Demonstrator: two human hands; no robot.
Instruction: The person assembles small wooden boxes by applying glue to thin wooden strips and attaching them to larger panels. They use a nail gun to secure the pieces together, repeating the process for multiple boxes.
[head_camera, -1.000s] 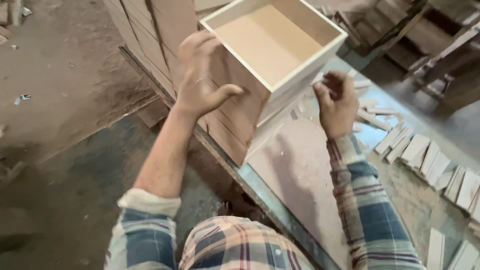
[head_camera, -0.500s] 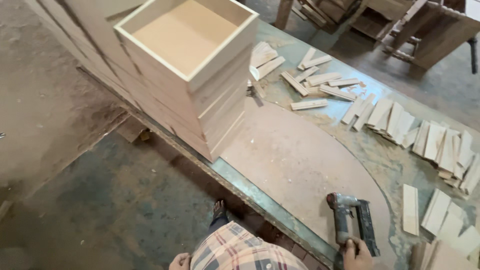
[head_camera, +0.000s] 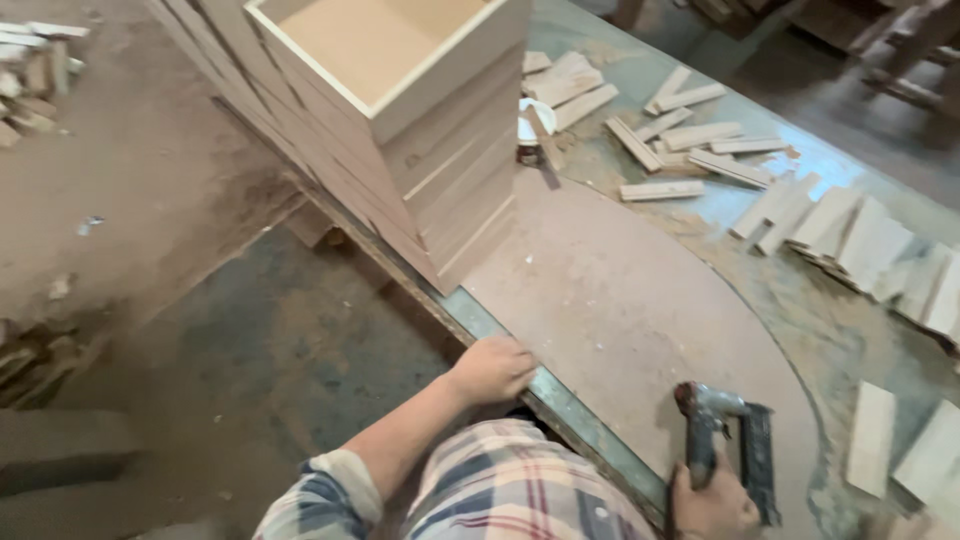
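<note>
While the right hand (head_camera: 712, 508) is closed around the grip of the nail gun (head_camera: 722, 440) on the workbench (head_camera: 640, 290), the left hand (head_camera: 492, 369) lies loose on the bench edge, holding nothing. For good control, keep the gun upright with its nose off the fingers. Beyond both hands stand stacked wooden boxes (head_camera: 420, 130) and scattered wood strips (head_camera: 700, 150); left of them lies a dusty floor (head_camera: 130, 200).

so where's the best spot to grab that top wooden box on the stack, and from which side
Probably by its two opposite side walls near the open rim, one hand on each, coming from the bench-edge side. The top wooden box sits open side up on the stack, so its flat outer walls are exposed. The right hand holds the nail gun; the left hand rests on the bench edge.
</note>
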